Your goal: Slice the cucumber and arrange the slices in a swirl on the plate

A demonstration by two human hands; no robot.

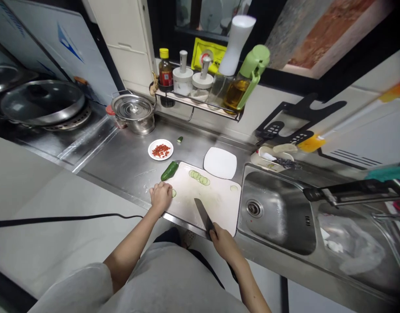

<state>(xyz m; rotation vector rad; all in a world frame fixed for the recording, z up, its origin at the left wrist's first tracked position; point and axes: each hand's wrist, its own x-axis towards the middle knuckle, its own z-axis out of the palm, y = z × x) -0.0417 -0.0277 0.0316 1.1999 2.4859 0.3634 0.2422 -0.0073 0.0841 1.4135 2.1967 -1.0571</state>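
Knife in the right hand, cucumber under the left!
Here's the right hand (222, 239) wrapped around the handle of the knife (203, 213), its blade angled across the near part of the pale cutting board (221, 204); whether steel touches board, I can't tell. Over at the board's left edge, the left hand (160, 196) curls its fingers over a cut cucumber piece (174, 193), pale face peeking out toward the blade. Just beyond, a longer cucumber chunk (169, 171) lies at the board's far-left corner, and look, a neat row of overlapping slices (199, 178) on the board's far side, near a white square plate (220, 163)!
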